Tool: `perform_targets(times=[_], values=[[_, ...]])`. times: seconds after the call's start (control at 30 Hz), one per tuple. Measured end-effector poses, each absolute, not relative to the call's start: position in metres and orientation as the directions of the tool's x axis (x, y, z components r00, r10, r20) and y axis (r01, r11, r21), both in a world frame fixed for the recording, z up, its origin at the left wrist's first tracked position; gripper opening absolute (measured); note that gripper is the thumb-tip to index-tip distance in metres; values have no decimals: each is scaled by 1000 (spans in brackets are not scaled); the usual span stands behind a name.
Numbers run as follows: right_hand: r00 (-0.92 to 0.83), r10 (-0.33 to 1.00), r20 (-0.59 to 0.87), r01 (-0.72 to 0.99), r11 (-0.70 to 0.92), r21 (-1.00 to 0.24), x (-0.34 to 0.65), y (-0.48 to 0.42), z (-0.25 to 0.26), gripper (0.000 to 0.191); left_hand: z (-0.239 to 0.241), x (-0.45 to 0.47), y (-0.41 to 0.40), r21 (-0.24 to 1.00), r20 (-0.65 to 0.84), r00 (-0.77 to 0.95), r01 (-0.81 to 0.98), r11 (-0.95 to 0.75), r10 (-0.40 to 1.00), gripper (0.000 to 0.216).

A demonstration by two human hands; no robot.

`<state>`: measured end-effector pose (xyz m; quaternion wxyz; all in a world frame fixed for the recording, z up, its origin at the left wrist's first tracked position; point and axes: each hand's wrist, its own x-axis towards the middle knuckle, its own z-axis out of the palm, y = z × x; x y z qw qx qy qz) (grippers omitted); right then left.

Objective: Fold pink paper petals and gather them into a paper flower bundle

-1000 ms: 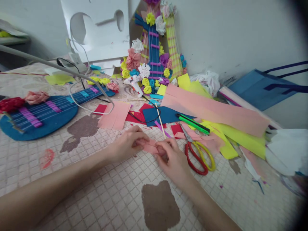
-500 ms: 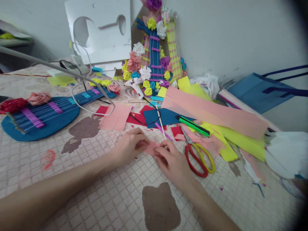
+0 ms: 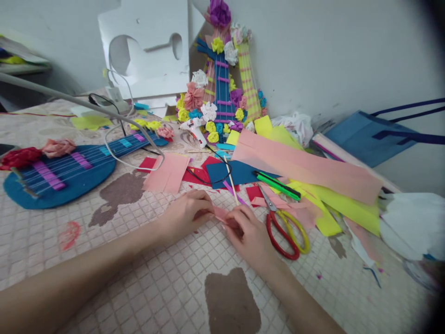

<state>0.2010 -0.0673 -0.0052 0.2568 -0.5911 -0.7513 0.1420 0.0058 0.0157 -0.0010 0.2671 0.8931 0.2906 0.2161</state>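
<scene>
Both my hands meet over the checked table top [image 3: 146, 278], pinching a small pink paper strip [image 3: 222, 215] between them. My left hand [image 3: 186, 214] grips its left end with curled fingers. My right hand [image 3: 252, 236] holds the right end, fingers closed on it. Just right of my right hand lie red-and-yellow scissors [image 3: 287, 229]. A thin wooden stick [image 3: 231, 178] lies just beyond the hands.
A blue paper guitar [image 3: 62, 169] with red and pink paper roses lies at left. Upright paper guitars with flowers [image 3: 222, 88] lean on the wall. A white glue gun [image 3: 194, 127], pink [image 3: 306, 164], yellow and blue paper sheets and a green marker [image 3: 278, 183] clutter the middle. A blue bag [image 3: 371, 132] stands at right.
The hands have stayed on the pink strip, shifting their fingers slightly. The view has tilted a little, so the things behind sit lower in the frame.
</scene>
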Motion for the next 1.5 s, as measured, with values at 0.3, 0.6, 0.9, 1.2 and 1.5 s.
perform_targets(times=[0.3, 0.6, 0.9, 1.2, 1.5], values=[[-47, 977, 210, 755, 172, -633, 204, -56, -9, 8, -2, 13, 17, 661, 204, 609, 491, -567, 766, 14], [-32, 969, 244, 784, 175, -595, 206, -48, -12, 10, -5, 19, 23, 581, 180, 563, 601, -549, 807, 14], [-23, 975, 219, 830, 141, -539, 207, -44, -12, 7, -2, 24, 23, 505, 166, 547, 668, -547, 821, 9], [-37, 975, 221, 872, 140, -469, 204, -43, -11, 2, -6, 18, 28, 586, 157, 614, 573, -574, 774, 7], [-71, 948, 310, 815, 234, -529, 200, -49, 2, 10, 7, 8, 28, 738, 108, 603, 484, -470, 790, 4]])
